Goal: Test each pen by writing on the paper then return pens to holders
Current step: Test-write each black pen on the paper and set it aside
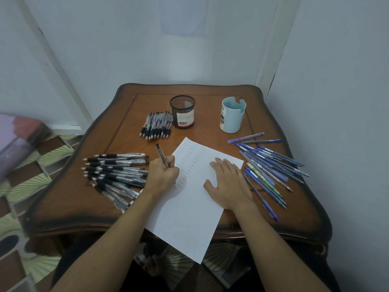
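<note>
Mid-test: left hand (pixel 166 173) grips a black-and-clear plastic pen (pixel 161 155), tip on the white paper sheet (pixel 189 218) at the centre of the brown wooden tabletop (pixel 84 207); right hand (pixel 229 184) lies flat, fingers straight, pinning the sheet against sliding. Black mesh holder (pixel 182 111) at 12 o'clock and pale blue cup holder (pixel 232 115) at 1 o'clock look ready for returns

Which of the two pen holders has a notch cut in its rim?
The light blue holder, right of the black mesh holder, whose rim is an unbroken ring.
</note>
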Tool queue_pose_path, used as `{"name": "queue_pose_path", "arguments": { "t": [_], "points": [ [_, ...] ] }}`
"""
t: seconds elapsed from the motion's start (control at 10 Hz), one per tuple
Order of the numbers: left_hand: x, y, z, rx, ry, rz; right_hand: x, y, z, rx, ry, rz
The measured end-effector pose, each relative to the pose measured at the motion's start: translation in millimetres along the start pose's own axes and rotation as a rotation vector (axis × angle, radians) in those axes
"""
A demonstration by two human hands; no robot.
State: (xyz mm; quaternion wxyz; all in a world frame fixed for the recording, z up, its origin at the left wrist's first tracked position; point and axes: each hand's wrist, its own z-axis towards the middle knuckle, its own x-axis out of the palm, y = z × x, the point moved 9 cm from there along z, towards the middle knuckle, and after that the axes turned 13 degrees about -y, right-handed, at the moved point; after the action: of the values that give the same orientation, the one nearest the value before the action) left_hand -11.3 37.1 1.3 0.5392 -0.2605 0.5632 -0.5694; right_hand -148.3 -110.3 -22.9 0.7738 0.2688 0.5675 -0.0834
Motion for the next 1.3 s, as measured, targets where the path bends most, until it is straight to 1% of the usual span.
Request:
{"name": "queue_pose_path", "arguments": {
  "t": [0.3,0.7,1.3],
  "points": [
    [2.5,-8.5,-2.4,0.034,0.026,0.081,-1.3,0.7,-0.6,0.001,0.001,-0.002],
    [3.8,-8.2,-1.4,0.082,0.046,0.068,0.0,0.1,-0.1,0.001,-0.001,0.001],
    [10.2,-5.7,-3.9,0.100,0.084,0.060,-1.9,1.3,-1.0,-0.029,0.014,0.014]
  ]
}}
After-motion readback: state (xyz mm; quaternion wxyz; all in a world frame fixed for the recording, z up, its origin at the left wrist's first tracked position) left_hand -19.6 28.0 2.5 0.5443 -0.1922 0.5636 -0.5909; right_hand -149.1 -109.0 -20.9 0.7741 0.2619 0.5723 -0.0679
